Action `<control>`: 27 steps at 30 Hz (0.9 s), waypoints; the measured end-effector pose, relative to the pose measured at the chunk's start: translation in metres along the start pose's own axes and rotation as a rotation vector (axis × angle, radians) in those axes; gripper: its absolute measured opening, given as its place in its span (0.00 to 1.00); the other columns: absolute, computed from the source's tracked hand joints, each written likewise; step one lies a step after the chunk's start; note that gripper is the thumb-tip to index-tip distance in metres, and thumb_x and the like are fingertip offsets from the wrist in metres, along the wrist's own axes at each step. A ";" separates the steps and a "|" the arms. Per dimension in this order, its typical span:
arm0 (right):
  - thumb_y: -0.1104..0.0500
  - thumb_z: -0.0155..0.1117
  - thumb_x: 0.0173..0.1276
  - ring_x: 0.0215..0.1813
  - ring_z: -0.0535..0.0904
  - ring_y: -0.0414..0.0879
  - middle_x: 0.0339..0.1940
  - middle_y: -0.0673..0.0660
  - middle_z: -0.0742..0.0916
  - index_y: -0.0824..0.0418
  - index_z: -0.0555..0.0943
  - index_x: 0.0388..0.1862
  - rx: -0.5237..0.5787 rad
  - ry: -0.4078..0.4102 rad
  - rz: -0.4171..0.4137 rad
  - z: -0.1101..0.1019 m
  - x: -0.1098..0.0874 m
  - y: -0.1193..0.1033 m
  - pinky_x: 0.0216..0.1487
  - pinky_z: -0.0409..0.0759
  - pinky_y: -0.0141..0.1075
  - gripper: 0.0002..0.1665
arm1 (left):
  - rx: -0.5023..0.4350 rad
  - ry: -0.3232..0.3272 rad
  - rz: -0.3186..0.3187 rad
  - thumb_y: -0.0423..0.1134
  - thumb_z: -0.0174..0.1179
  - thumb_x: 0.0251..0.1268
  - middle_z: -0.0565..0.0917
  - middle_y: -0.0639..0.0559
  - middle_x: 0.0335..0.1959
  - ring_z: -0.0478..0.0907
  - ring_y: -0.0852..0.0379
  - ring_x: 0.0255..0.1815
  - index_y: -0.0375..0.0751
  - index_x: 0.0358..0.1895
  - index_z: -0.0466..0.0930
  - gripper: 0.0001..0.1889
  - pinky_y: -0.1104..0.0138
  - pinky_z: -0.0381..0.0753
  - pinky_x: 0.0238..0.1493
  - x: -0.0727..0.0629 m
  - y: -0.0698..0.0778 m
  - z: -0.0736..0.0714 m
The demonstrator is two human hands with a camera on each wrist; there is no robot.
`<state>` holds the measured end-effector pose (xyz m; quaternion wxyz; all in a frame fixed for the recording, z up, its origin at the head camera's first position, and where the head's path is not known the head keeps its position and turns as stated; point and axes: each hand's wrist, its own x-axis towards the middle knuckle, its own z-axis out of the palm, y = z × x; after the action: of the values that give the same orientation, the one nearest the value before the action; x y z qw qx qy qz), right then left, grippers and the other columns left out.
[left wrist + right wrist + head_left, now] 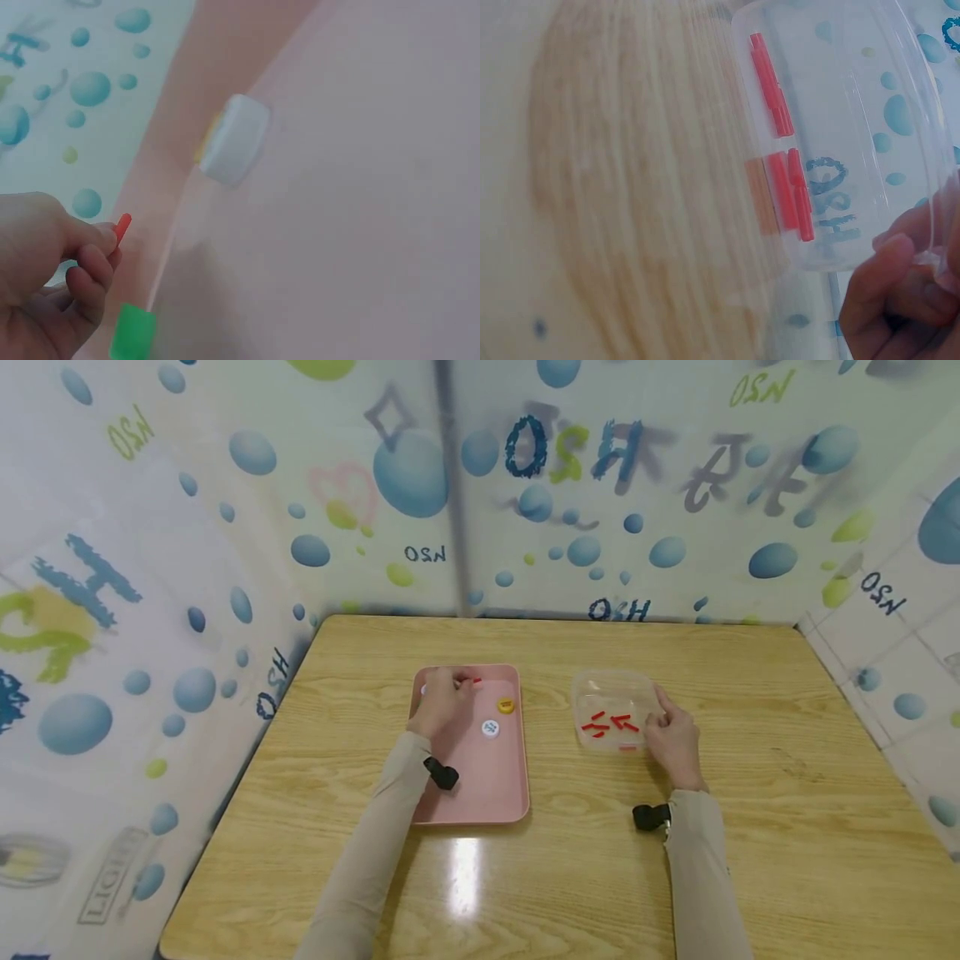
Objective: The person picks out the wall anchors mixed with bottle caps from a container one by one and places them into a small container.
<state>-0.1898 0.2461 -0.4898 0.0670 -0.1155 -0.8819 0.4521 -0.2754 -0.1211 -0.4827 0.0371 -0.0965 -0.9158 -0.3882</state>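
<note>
My left hand [444, 700] is over the far end of a pink tray [480, 789]. Between thumb and fingers it pinches a small red stick [124, 227]. Lying in the tray are a yellow cap [506, 704] and a white cap with blue marks [491, 728]. A green piece [133, 331] shows close below the hand in the left wrist view. My right hand [675, 739] grips the right edge of a clear plastic container [617, 681], thumb and fingers on its wall. Several red sticks [771, 86] lie inside on its bottom.
Tray and container are side by side on a wooden table [570, 877], with a strip of wood between them. Behind the table's far edge rises a printed curtain [495, 543] with blue bubbles, and more of it hangs at both sides.
</note>
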 end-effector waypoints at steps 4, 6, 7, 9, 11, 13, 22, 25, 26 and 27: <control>0.64 0.47 0.73 0.18 0.60 0.38 0.15 0.45 0.64 0.55 0.63 0.79 -0.001 -0.007 0.004 0.000 0.000 0.000 0.21 0.63 0.32 0.35 | 0.003 0.017 -0.050 0.36 0.60 0.74 0.88 0.48 0.46 0.82 0.53 0.42 0.44 0.51 0.88 0.10 0.61 0.83 0.45 -0.002 0.004 -0.005; 0.64 0.47 0.73 0.18 0.60 0.38 0.16 0.45 0.64 0.55 0.63 0.80 0.001 -0.010 0.005 -0.001 0.000 0.000 0.21 0.64 0.32 0.35 | 0.025 0.024 -0.050 0.37 0.60 0.74 0.89 0.49 0.45 0.81 0.53 0.40 0.45 0.51 0.88 0.10 0.62 0.81 0.42 -0.002 0.006 -0.007; 0.64 0.47 0.73 0.18 0.60 0.38 0.16 0.45 0.64 0.55 0.63 0.80 0.000 -0.012 0.006 -0.001 0.000 -0.001 0.21 0.64 0.32 0.35 | 0.034 0.025 -0.050 0.37 0.60 0.74 0.89 0.49 0.44 0.81 0.53 0.39 0.45 0.51 0.88 0.10 0.63 0.81 0.41 -0.002 0.007 -0.008; 0.64 0.47 0.73 0.18 0.60 0.38 0.16 0.45 0.64 0.55 0.63 0.80 0.001 -0.013 0.008 -0.001 0.000 -0.001 0.21 0.64 0.32 0.35 | 0.036 0.020 -0.048 0.38 0.60 0.74 0.89 0.49 0.43 0.81 0.53 0.38 0.44 0.50 0.88 0.09 0.63 0.81 0.40 -0.002 0.008 -0.009; 0.64 0.47 0.73 0.18 0.60 0.38 0.16 0.45 0.63 0.56 0.63 0.79 0.007 -0.012 0.007 -0.002 0.000 -0.001 0.21 0.64 0.32 0.35 | 0.036 0.016 -0.043 0.38 0.60 0.74 0.89 0.49 0.42 0.82 0.53 0.38 0.44 0.49 0.88 0.09 0.63 0.81 0.40 -0.002 0.009 -0.010; 0.64 0.47 0.73 0.18 0.60 0.38 0.16 0.46 0.63 0.56 0.63 0.79 0.013 -0.014 0.005 -0.002 0.000 -0.002 0.20 0.64 0.32 0.35 | 0.032 0.013 -0.035 0.39 0.61 0.74 0.89 0.49 0.41 0.83 0.53 0.38 0.45 0.48 0.88 0.09 0.63 0.82 0.40 -0.002 0.010 -0.011; 0.64 0.47 0.74 0.19 0.60 0.39 0.17 0.46 0.63 0.55 0.62 0.80 0.018 -0.022 0.019 -0.003 -0.001 -0.002 0.21 0.64 0.33 0.35 | 0.045 0.000 0.018 0.49 0.61 0.73 0.90 0.58 0.41 0.83 0.59 0.37 0.59 0.50 0.89 0.10 0.63 0.82 0.38 -0.004 0.023 -0.015; 0.64 0.47 0.74 0.19 0.60 0.38 0.17 0.46 0.63 0.54 0.62 0.80 0.019 -0.024 0.017 -0.003 -0.001 -0.002 0.21 0.64 0.32 0.35 | -0.011 -0.021 0.016 0.49 0.60 0.74 0.89 0.58 0.44 0.84 0.60 0.40 0.59 0.50 0.88 0.10 0.63 0.84 0.42 -0.004 0.027 -0.016; 0.64 0.47 0.74 0.19 0.60 0.38 0.16 0.46 0.63 0.54 0.62 0.80 0.018 -0.024 0.014 -0.003 -0.001 -0.002 0.21 0.64 0.32 0.35 | -0.038 -0.031 0.013 0.48 0.60 0.74 0.89 0.57 0.45 0.84 0.59 0.41 0.58 0.51 0.88 0.10 0.63 0.85 0.44 -0.005 0.028 -0.016; 0.63 0.47 0.75 0.19 0.60 0.38 0.16 0.46 0.63 0.54 0.62 0.80 0.020 -0.026 0.015 -0.003 -0.001 -0.003 0.21 0.64 0.32 0.35 | -0.071 -0.043 0.014 0.46 0.60 0.74 0.89 0.55 0.46 0.84 0.59 0.43 0.56 0.52 0.88 0.10 0.62 0.85 0.46 -0.005 0.029 -0.016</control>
<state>-0.1886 0.2467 -0.4859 0.0533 -0.1157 -0.8773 0.4627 -0.2649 -0.1137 -0.4517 0.0165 -0.1125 -0.9013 -0.4180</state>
